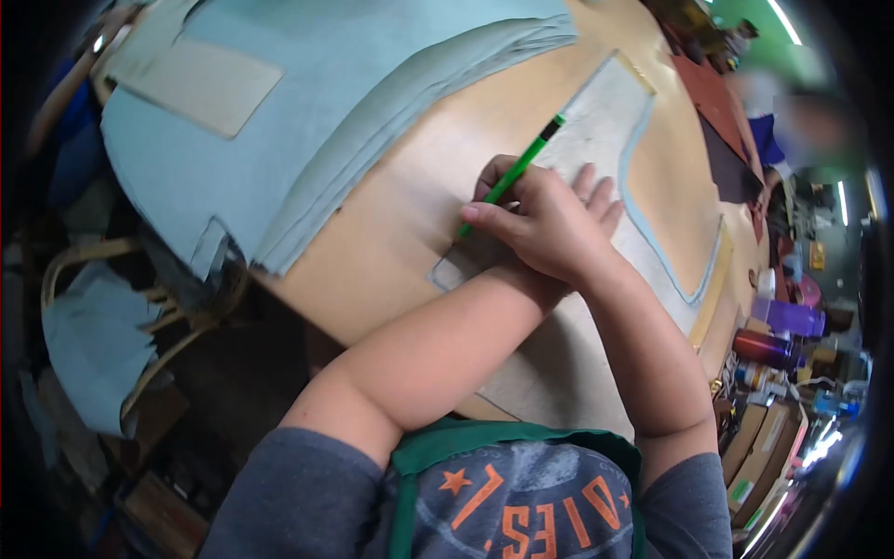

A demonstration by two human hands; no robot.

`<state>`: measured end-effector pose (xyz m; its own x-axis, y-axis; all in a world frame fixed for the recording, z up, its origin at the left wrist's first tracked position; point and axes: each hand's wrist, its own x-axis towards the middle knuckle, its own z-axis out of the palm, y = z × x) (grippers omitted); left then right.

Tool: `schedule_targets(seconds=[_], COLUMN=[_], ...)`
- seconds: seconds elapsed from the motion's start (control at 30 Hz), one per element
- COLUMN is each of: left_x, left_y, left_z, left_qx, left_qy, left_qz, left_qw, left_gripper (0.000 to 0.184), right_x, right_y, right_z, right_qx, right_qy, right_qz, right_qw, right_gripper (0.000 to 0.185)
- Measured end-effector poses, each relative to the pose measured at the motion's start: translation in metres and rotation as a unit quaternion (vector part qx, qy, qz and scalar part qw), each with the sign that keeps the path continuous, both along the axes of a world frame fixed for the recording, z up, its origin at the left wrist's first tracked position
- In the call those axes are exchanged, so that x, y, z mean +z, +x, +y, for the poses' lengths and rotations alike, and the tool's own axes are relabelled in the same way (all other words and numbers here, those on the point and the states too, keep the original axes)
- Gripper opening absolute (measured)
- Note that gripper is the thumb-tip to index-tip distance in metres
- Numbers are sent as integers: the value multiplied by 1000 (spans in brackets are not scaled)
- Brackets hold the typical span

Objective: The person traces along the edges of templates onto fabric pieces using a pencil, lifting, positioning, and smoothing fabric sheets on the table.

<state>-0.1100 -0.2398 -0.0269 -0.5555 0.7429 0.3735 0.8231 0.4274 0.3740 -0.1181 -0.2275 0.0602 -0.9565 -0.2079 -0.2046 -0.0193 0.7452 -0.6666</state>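
Observation:
My right hand [545,216] is closed round a green pencil [526,163] with a black band near its upper end. The pencil slants, its lower tip close to the left edge of a pale grey pattern piece [596,116]; whether it touches is unclear. My left forearm crosses beneath my right wrist. Beyond it, the fingers of my left hand [603,197] lie flat and slightly spread on the pattern piece, while the rest of that hand is hidden. Light blue material [626,149] shows along the piece's curved right edge.
Stacked light blue sheets [363,121] cover the table's [400,205] far left, with a pale board [209,84] on top. A chair [93,250] holding blue scraps stands left. Bottles [768,347] and boxes [759,447] are at right. Other people are at the far left and right edges.

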Motion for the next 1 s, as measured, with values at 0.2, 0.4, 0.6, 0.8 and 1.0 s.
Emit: schedule_targets(seconds=[0.2,0.4,0.6,0.8,1.0], left_x=[28,37,32,33,33], left_y=[-6,-4,-2,-3,-2], left_z=[11,5,6,7,7], left_qx=[-9,3,4,4,6], left_qy=[-116,-94,-61,-69,-64], left_qz=[-182,-204,-196,-208,-208], left_qw=[976,974,979,976,976], left_gripper=[66,67,66,66,66], right_x=[-5,-30,-10,-20,-34], right_y=[-36,-94,-153,-206,-202], right_z=[51,136,189,248,235], right_qx=[-110,-179,-273,-323,-329], right_qy=[-46,-162,-150,-154,-160], right_qz=[-17,34,11,62,259], right_qw=[993,970,950,932,894], right_gripper=[21,20,16,17,20])
